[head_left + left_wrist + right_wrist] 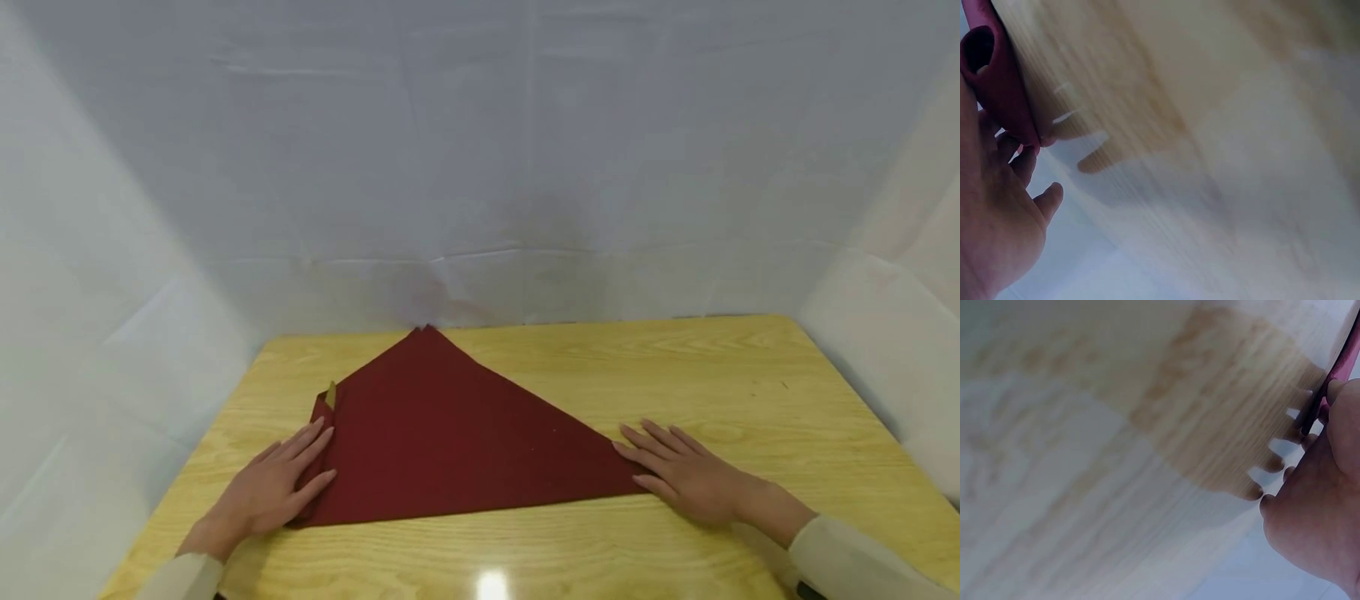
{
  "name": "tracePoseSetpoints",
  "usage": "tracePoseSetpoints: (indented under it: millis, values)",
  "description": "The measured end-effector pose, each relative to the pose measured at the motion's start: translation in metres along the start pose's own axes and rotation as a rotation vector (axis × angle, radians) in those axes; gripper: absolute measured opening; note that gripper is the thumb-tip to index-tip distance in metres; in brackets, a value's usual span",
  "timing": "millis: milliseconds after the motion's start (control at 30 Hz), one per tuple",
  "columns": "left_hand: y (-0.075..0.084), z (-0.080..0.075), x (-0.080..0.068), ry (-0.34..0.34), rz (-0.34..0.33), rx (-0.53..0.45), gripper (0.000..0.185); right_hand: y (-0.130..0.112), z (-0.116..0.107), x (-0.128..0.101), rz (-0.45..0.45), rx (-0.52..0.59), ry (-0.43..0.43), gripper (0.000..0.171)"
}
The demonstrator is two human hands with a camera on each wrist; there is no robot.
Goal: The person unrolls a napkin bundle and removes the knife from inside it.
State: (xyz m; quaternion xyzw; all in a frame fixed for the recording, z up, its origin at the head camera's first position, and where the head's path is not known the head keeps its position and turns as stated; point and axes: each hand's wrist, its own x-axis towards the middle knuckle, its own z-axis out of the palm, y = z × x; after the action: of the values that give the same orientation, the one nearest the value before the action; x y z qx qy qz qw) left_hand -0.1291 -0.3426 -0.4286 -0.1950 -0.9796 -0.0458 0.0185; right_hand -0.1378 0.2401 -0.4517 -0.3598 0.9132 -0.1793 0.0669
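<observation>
A dark red cloth [450, 442], folded into a rough triangle, lies on the wooden table with its peak at the table's far edge. Its left side is turned over in a loose fold that stands up a little; in the left wrist view this fold [1007, 87] has a hollow, rolled end. My left hand [273, 487] rests on the fold with fingers extended. At the cloth's narrow right corner, my right hand [693, 479] touches the tip with spread, fairly straight fingers. The right wrist view shows only a strip of the cloth [1344, 359] beside the hand.
The light wood-grain table [675, 375] reaches back to a grey-white sheet [480, 167]. White sheets also hang at the left [90, 292] and right [900, 292] sides. A bright light reflection shows at the table's near part.
</observation>
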Motion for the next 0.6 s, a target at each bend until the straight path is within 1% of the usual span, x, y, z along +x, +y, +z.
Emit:
tracePoseSetpoints:
  millis: [167, 367, 467, 600]
  values:
    - [0.003, 0.002, 0.003, 0.003, 0.011, -0.004, 0.064, 0.001, -0.001, -0.003, 0.0, -0.003, 0.007, 0.048]
    - [0.008, 0.004, 0.008, 0.034, 0.035, -0.009, 0.063, 0.005, -0.002, -0.011, 0.02, -0.025, 0.021, 0.047]
    - [0.012, 0.005, 0.013, 0.026, 0.036, -0.008, 0.063, 0.008, -0.002, -0.015, 0.026, -0.054, 0.031, 0.047]
    - [0.019, 0.006, 0.021, 0.009, 0.042, -0.005, 0.064, 0.014, -0.001, -0.025, 0.027, -0.098, 0.073, 0.046]
